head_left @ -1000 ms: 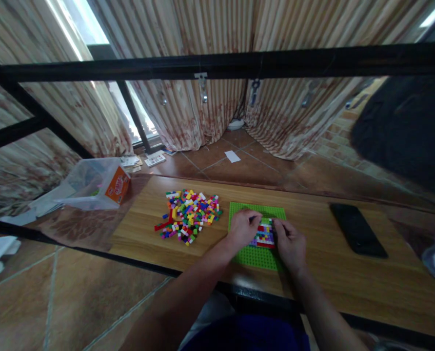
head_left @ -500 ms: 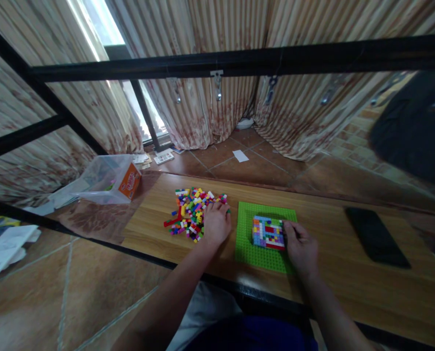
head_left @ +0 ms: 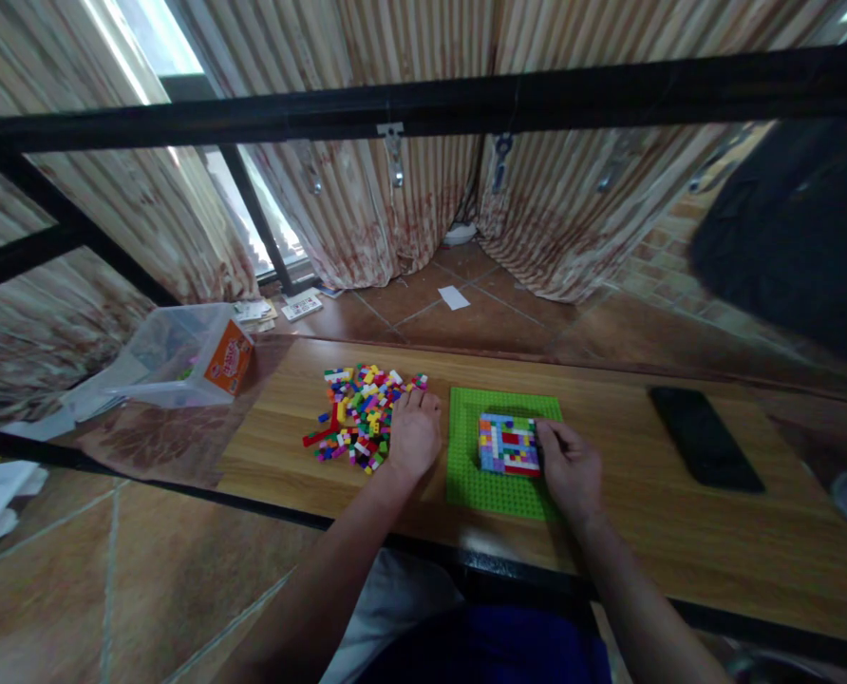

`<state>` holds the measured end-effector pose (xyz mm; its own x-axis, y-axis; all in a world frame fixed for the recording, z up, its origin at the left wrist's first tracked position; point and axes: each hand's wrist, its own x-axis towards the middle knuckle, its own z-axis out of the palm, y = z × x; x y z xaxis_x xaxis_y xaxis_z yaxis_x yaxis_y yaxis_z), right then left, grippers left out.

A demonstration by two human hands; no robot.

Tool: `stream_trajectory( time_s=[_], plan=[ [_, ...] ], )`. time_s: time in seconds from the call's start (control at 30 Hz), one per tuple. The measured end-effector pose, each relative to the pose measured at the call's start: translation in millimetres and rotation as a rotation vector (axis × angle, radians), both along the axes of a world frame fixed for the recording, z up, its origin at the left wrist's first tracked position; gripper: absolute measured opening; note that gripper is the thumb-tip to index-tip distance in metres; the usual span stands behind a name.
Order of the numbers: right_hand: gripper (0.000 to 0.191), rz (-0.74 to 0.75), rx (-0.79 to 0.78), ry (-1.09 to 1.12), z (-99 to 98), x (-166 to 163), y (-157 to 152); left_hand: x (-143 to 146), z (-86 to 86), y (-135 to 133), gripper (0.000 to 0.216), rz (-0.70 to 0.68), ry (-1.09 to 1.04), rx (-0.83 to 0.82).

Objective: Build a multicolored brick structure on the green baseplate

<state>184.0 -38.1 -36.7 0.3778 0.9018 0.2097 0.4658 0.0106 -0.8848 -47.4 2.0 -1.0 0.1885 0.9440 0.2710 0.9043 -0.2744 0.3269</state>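
A many-coloured build of toy bricks (head_left: pixel 498 448) sits over a green studded baseplate (head_left: pixel 466 499) in the middle of the table. At its right edge, my right hand (head_left: pixel 573 470) is closed, thumb and forefinger pinched against the upper right corner. To the left, my left hand (head_left: pixel 415 437) rests at the right side of a heap of loose toy bricks (head_left: pixel 367 404). Its fingers are bent down and close together. The fingertips are hidden, so whatever they hold cannot be made out.
A black phone (head_left: pixel 705 439) lies on the wooden table (head_left: pixel 623 541) to the right. Past the table's left end, a clear plastic box (head_left: pixel 181 351) with an orange label stands on its side. A black metal bar (head_left: pixel 438 116) crosses in front of the curtains.
The view has shifted slightly, so everything appears a little further left. Both hands keep about the same places: left at the heap, right at the build's edge.
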Motion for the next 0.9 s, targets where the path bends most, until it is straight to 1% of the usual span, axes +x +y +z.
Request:
stream_trajectory(
  time_s=[0.07,0.17,0.33,0.4,0.47,0.53,0.63,0.8,0.9],
  plan=[
    [0.041,0.01,0.002,0.005,0.4,0,0,6,4.0,-4,0.015,-0.016,-0.104,-0.03],
    [0.041,0.014,0.004,-0.001,0.7,-1,0,18,7.7,-12,0.014,-0.016,-0.316,-0.1],
    [0.041,0.012,0.017,0.011,-0.1,-1,0,38,3.4,-18,0.015,-0.063,-0.701,-0.274],
    [0.04,0.01,0.024,0.011,-0.1,-1,1,44,0.7,-19,0.016,-0.071,-0.795,-0.362],
    [0.039,0.011,0.026,0.002,0.2,-1,1,49,-0.7,-18,0.017,-0.07,-0.839,-0.427],
    [0.04,0.013,0.027,0.0,0.8,-2,1,51,0.0,-18,0.02,-0.064,-0.842,-0.448],
    [0.041,0.017,0.031,0.013,1.2,-2,1,54,5.8,-18,0.022,-0.076,-0.756,-0.382],
    [0.04,0.014,0.028,0.035,1.0,-3,1,57,19.8,-18,0.02,-0.176,-0.433,-0.203],
    [0.041,0.019,0.029,0.023,1.0,-3,1,60,20.5,-16,0.02,-0.224,-0.283,-0.127]
  ],
)
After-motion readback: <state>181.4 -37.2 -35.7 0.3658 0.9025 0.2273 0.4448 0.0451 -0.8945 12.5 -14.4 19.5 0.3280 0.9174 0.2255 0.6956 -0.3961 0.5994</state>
